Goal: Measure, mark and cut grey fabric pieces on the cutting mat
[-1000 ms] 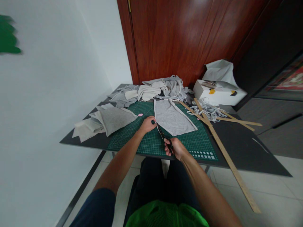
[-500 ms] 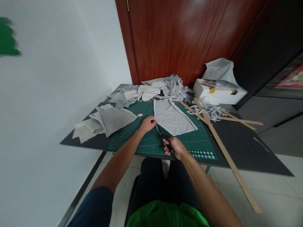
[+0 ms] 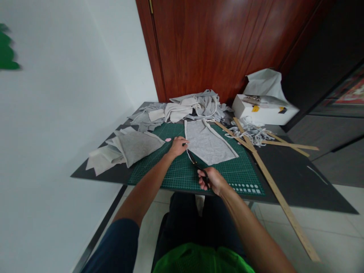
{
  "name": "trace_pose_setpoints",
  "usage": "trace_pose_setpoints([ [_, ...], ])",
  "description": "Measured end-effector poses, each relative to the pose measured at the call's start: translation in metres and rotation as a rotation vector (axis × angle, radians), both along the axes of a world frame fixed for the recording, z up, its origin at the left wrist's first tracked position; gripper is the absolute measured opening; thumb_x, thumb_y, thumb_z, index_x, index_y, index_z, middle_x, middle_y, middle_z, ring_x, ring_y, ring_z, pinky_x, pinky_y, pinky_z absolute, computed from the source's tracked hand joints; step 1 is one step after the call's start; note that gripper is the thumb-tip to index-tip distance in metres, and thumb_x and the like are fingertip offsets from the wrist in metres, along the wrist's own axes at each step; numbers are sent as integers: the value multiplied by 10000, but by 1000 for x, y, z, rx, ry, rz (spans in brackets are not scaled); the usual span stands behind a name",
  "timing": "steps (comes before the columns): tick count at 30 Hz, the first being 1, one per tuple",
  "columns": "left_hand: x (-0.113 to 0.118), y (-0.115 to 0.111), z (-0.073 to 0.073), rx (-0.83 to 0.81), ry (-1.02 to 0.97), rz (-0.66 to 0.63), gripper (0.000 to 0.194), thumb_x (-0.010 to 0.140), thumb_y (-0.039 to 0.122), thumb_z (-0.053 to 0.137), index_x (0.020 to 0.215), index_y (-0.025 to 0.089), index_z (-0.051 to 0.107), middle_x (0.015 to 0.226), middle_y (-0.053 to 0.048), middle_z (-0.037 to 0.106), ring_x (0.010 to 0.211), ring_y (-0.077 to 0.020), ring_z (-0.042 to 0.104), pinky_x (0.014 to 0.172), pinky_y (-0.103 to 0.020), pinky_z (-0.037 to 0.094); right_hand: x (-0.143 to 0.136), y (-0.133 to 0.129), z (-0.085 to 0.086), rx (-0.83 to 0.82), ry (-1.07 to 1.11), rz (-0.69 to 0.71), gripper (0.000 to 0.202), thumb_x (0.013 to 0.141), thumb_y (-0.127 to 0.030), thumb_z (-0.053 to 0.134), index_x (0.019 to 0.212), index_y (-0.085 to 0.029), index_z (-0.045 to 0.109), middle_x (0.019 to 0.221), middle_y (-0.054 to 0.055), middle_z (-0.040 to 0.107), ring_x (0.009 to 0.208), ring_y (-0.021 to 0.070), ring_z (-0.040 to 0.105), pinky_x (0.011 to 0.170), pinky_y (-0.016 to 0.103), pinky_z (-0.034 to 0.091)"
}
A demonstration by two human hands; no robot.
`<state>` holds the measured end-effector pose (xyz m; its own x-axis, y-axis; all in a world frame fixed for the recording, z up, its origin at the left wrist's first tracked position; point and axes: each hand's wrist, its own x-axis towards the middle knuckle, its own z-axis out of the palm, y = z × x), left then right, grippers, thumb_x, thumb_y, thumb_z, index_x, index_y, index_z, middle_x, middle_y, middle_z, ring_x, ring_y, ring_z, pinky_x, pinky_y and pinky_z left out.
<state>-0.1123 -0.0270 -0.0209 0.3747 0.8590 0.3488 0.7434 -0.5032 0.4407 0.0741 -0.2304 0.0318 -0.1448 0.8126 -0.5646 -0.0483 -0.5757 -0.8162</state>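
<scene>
A light grey piece of fabric (image 3: 210,142) with rolled pale edges lies flat on a green cutting mat (image 3: 176,176). My left hand (image 3: 179,145) is closed at the fabric's left edge, pinching it between thumb and fingers. Something small and dark shows at those fingertips; I cannot make out what. Black-handled scissors (image 3: 196,163) are in my right hand (image 3: 209,179), fingers through the handles. Their blades point up and left to the fabric's lower left edge, just below my left hand. Whether the blades touch the cloth is too small to tell.
Folded grey and cream fabric pieces (image 3: 136,146) lie at the left. Behind the mat is a heap of cloth (image 3: 184,108). At right are wooden rulers (image 3: 273,185), one overhanging the front edge, a tangle of strips (image 3: 253,132) and a white box (image 3: 267,110). A pink chip (image 3: 168,140) lies on the mat.
The view has shifted slightly. My right hand and the scissors have drawn back a little toward me, while my left hand stays at the fabric's edge.
</scene>
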Motion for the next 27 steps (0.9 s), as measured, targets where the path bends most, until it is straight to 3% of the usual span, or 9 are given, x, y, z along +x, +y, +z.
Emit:
trace_pose_setpoints([
  [12, -4, -6, -2, 8, -84, 71, 234, 819, 94, 656, 935, 210, 822, 1098, -60, 798, 1106, -239, 712, 1104, -436, 487, -1, 7, 1, -28, 66, 12, 346, 1007, -278, 501, 695, -157, 586, 546, 33, 608, 405, 136, 584, 390, 225, 414],
  [27, -5, -6, 1, 9, -110, 61, 233, 783, 45, 658, 867, 211, 799, 1049, -53, 811, 1068, -230, 738, 1070, -405, 530, -14, 14, -2, -13, 37, -27, 308, 979, -288, 522, 698, -174, 572, 540, 28, 604, 401, 135, 572, 385, 226, 397],
])
